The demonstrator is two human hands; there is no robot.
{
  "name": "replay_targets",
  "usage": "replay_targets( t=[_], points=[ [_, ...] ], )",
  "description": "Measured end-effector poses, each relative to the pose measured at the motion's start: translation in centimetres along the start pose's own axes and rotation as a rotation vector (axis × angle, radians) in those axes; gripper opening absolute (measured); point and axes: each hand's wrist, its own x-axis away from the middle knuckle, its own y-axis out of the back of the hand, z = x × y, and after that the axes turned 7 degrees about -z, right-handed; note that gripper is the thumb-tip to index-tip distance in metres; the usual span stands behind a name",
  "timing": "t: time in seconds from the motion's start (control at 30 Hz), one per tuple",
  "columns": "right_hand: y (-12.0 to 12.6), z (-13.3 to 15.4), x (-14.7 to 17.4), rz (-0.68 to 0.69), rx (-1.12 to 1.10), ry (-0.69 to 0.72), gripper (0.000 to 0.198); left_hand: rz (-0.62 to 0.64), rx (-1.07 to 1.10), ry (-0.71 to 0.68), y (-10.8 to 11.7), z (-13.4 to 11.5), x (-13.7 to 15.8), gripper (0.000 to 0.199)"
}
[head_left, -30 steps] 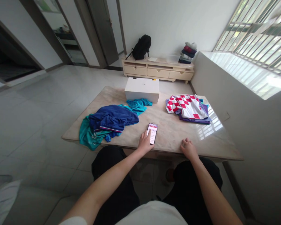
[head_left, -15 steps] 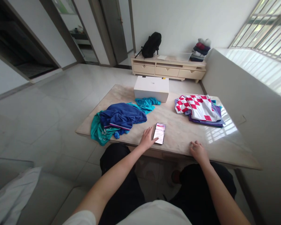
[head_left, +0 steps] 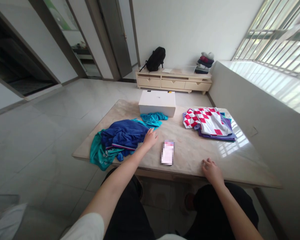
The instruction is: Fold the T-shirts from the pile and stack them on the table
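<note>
My left hand (head_left: 150, 138) is at the right edge of a crumpled dark blue shirt (head_left: 127, 131), its fingers loosely apart with nothing visible in them. Whether the fingertips touch the cloth, I cannot tell. Under and behind that shirt lie teal garments (head_left: 153, 116), bunched up. A smartphone (head_left: 167, 153) with a lit, blurred screen lies flat on the table to the right of my left hand. Near the front edge, my right hand (head_left: 212, 170) rests on the tabletop, holding nothing, its fingers slightly bent and apart.
A white box (head_left: 157, 101) stands at the back of the marble-look table (head_left: 185, 156). Folded clothes, topped by a red-and-white checked shirt (head_left: 210, 121), are stacked on the right. Beyond, a low cabinet (head_left: 173, 82) bears a black backpack (head_left: 155, 60) and a clothes pile (head_left: 205, 63).
My left hand has left the phone and moved up and left to the edge of the dark blue shirt. The right hand stays on the table. The view has tilted slightly upward.
</note>
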Motion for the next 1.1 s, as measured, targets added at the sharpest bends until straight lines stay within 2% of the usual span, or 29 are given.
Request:
replay_targets(
  t=[0.1,0.2,0.3,0.4,0.5,0.6,0.67,0.77,0.83,0.93,1.0,1.03,1.1],
  points=[
    [-1.2,-0.2,-0.1,-0.013,0.031,0.0,0.05,-0.008,-0.024,0.028,0.4,0.9,-4.3,0.022],
    [-2.4,-0.3,-0.4,-0.021,0.074,-0.015,0.05,-0.014,-0.018,0.072,0.7,1.5,-7.2,0.015],
    [-2.5,0.3,-0.7,-0.024,0.106,-0.038,0.05,-0.038,0.041,0.085,1.2,1.2,-9.6,0.024],
    [-1.3,1.4,-0.8,-0.008,0.121,-0.043,0.05,-0.109,0.15,0.05,3.0,-0.1,-12.5,0.031],
    [-0.2,2.3,-0.9,0.007,0.106,-0.039,0.049,-0.233,0.279,-0.026,7.3,-1.9,-15.7,0.03],
    [-0.2,2.3,-0.9,0.017,0.057,-0.038,0.05,-0.367,0.377,-0.132,13.5,-4.4,-18.2,0.037],
    [-0.8,1.8,-1.1,0.013,-0.001,-0.05,0.052,-0.46,0.494,-0.238,17.7,-6.6,-18.7,0.038],
    [-1.1,1.4,-1.5,-0.021,-0.252,-0.107,0.06,-0.523,0.765,-0.434,23.1,-10.7,-17.0,0.04],
    [0.5,2.6,-1.8,-0.056,-0.57,-0.139,0.068,-0.453,0.91,-0.51,25.5,-13.6,-14.3,0.045],
    [6.2,7.4,-1.6,-0.136,-1.078,-0.079,0.084,-0.252,1.113,-0.499,27.2,-17.7,-8.2,0.049],
    [11.1,11.8,-1.0,-0.192,-1.332,0.04,0.1,-0.09,1.261,-0.448,27.3,-19.7,-3.6,0.049],
    [13.3,13.9,-0.7,-0.185,-1.448,0.102,0.107,-0.007,1.319,-0.417,27.2,-20.5,-1.4,0.049],
    [16.6,17.1,0.1,-0.118,-1.643,0.21,0.103,0.115,1.369,-0.35,26.9,-21.4,2.6,0.046]
  ],
)
